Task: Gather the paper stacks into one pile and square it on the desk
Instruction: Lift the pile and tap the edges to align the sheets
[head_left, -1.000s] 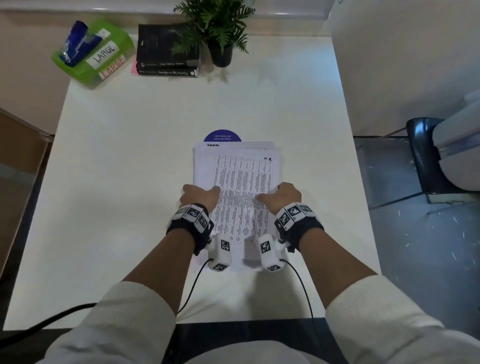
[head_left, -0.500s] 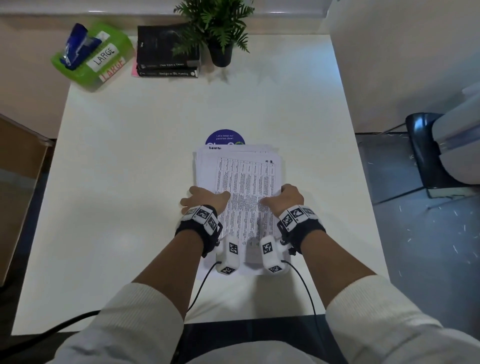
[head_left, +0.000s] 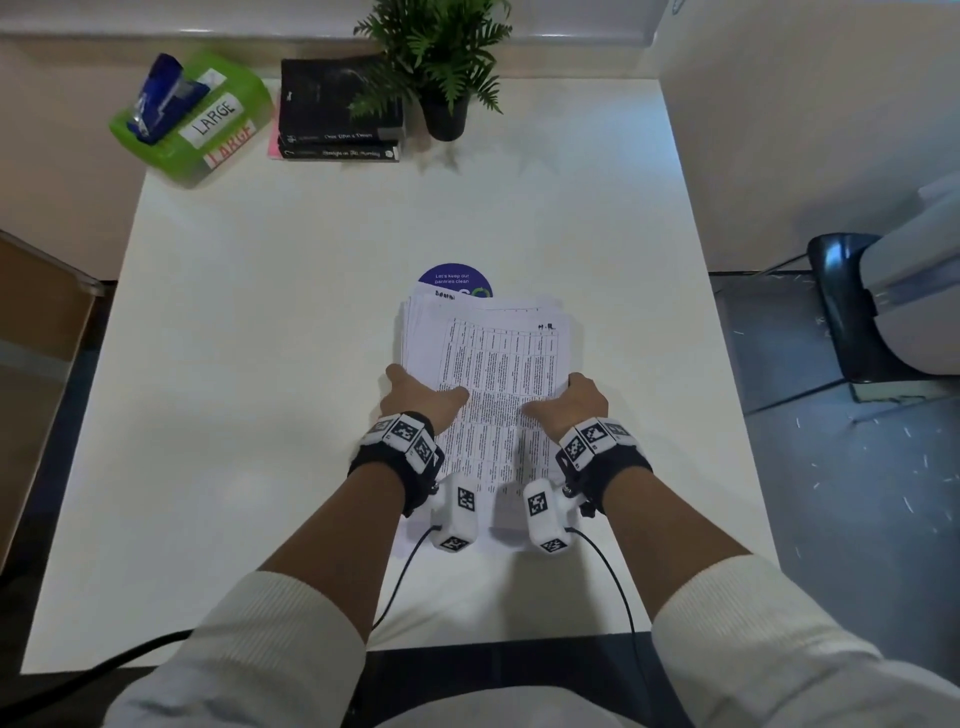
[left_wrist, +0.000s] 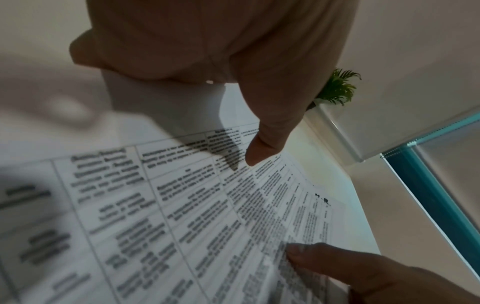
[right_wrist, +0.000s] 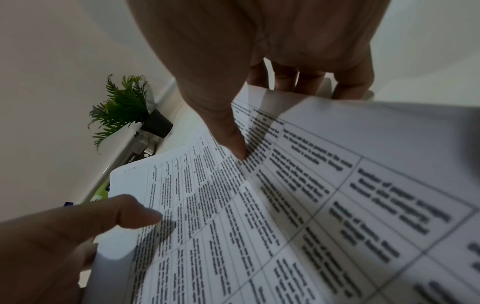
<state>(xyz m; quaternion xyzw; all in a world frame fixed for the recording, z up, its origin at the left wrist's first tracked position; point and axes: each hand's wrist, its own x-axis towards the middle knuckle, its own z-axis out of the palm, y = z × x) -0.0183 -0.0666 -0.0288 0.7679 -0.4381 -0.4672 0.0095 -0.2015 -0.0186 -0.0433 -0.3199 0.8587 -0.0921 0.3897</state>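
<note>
head view: the left hand (head_left: 415, 397) and right hand (head_left: 574, 402) each grasp a long side of the single pile of white printed paper sheets (head_left: 493, 364) near the middle of the flat white desk (head_left: 260, 364), thumbs on top; beyond the grip, sheet edges fan unevenly over a round blue sticker (head_left: 452, 275), so gathering looks done and squaring is in hand. next the pile probably needs tapping or pressing inward until the edges align. left wrist view: a thumb presses the thin, smooth top sheet printed with a table. right wrist view: the thumb lies on top, fingers curl under the edge, and the limp paper bows between the hands.
</note>
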